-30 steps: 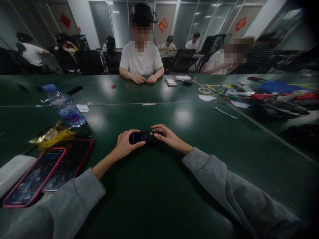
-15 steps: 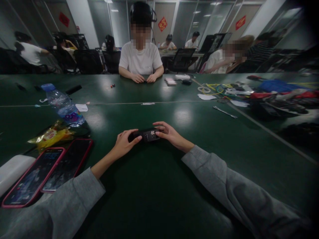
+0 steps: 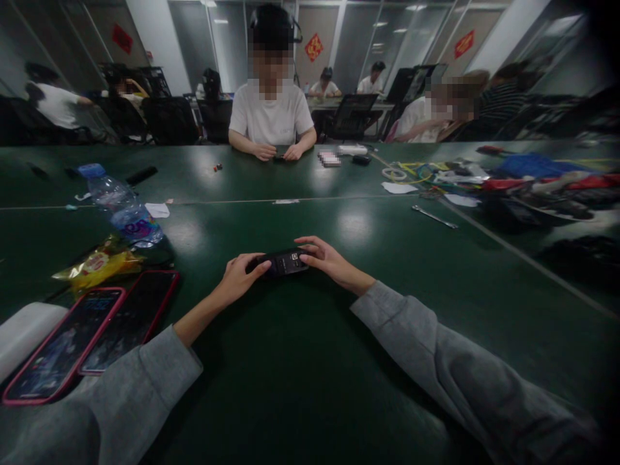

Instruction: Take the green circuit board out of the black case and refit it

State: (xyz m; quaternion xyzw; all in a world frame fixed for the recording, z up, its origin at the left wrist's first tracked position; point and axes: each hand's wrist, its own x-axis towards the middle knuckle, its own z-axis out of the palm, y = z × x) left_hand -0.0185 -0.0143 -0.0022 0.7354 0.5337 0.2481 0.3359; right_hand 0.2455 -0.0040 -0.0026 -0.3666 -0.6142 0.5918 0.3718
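A small black box-shaped device [image 3: 283,263] with pale printed markings on its face is gripped from both ends, low over the green table [image 3: 290,361]. My left hand [image 3: 239,274] closes on its left end, the thumb lying on the front face. On the opposite end, my right hand [image 3: 332,261] pinches it with the thumb in front and the fingers behind and above. The device's back and its far left end are hidden by my fingers. I cannot make out the exact kind of device.
To the left lie two phones [image 3: 62,349] in red-pink cases, a white object [image 3: 29,332], a yellow wrapper [image 3: 99,265] and a tilted plastic bottle [image 3: 121,206]. A wrench [image 3: 434,217] and piled cables [image 3: 426,171] are to the right. Across the table sits a person [image 3: 271,113].
My left thumb has slid slightly left along the device, uncovering more of its face. The view has shifted a little. Both hands keep their hold.
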